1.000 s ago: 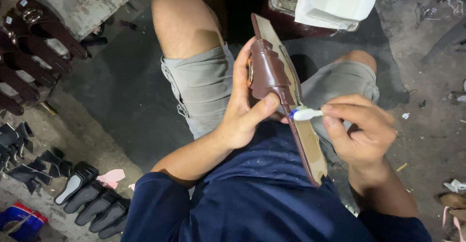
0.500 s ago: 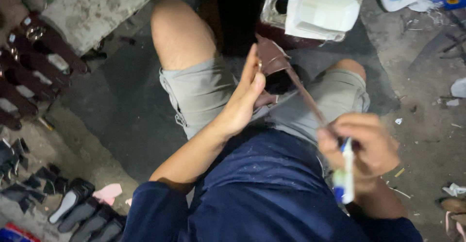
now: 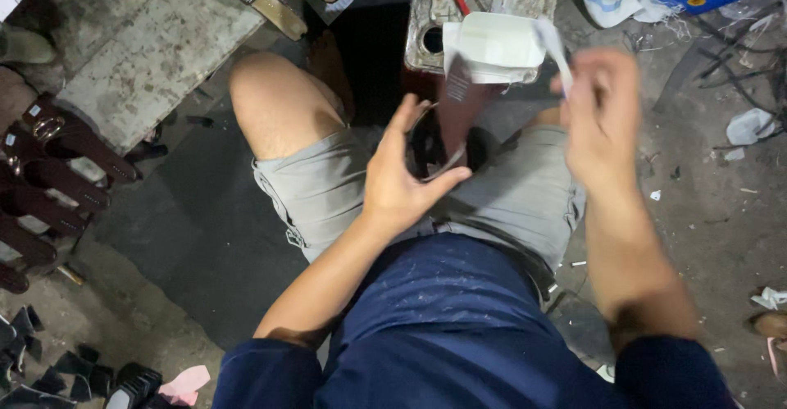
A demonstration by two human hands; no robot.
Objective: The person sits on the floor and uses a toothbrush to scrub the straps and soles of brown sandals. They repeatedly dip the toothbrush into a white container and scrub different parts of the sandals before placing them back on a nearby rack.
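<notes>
The left hand (image 3: 402, 184) holds the brown leather sandal piece (image 3: 453, 114) over the lap, and the right hand (image 3: 597, 110) pinches a blurry white brush (image 3: 560, 48) by the white tub (image 3: 492, 47), so glue could drip on the grey shorts (image 3: 525, 196)

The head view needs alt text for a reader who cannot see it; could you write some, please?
A seated person's left hand holds a brown sandal piece over their lap, while the raised, blurred right hand holds a thin white tool beside a white container.
</notes>
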